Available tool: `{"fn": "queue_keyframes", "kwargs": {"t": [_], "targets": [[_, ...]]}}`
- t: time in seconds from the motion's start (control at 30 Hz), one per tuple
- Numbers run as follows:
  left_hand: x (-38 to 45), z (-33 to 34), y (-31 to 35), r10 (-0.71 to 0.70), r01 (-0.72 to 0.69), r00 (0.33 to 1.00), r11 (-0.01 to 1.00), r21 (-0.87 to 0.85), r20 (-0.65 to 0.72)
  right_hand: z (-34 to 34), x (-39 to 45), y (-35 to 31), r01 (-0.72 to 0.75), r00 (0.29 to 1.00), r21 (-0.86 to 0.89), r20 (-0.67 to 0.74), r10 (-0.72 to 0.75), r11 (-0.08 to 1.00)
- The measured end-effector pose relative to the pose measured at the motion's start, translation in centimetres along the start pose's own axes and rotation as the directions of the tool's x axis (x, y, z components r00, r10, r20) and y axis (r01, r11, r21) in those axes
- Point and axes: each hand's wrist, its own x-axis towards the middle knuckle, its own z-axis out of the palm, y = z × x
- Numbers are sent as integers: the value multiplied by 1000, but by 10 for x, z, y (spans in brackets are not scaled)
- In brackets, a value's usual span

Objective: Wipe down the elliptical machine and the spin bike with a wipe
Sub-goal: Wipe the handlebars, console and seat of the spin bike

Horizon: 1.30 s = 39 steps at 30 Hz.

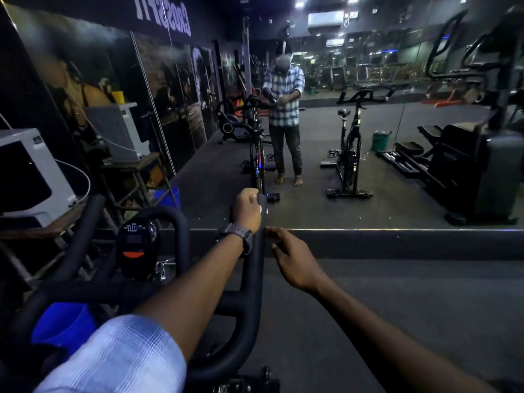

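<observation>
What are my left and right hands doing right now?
Left hand: gripping the spin bike handlebar near its tip.
Right hand: open, fingertips touching the handlebar.

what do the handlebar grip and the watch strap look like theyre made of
Handlebar grip: seemingly matte black foam or rubber padding over a tube; thick, rounded, no shine. Watch strap: probably grey rubber or resin; dull, moulded ridges. Neither is certain in this dim light.

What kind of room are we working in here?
Most likely a gym: the left hand grips a spin bike handlebar, a wall mirror reflects more exercise bikes, and an elliptical machine stands at right.
</observation>
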Motion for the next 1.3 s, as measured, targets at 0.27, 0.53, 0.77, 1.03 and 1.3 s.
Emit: {"fn": "queue_keyframes", "kwargs": {"t": [0.27, 0.53, 0.77, 1.03, 1.3], "targets": [[-60, -39, -48, 314, -524, 833, 715, 463, 456, 32, 13, -10, 114, 948, -193, -271, -164, 975], [-132, -104, -122, 453, -795, 601, 421, 436, 659, 66, -2, -27, 455, 862, -511, 46, -505, 729], [-112, -198, -162, 483, -850, 526, 314, 422, 700, 109, -16, -68, 539, 841, -235, 208, -500, 809], [-113, -190, -175, 671, -729, 650, 418, 542, 357, 115, -11, -64, 379, 925, -11, -14, -379, 925], [-109, -234, -196, 565, -520, 809, 558, 646, 163, 114, -12, -62, 390, 920, -77, -11, -392, 918]]}}
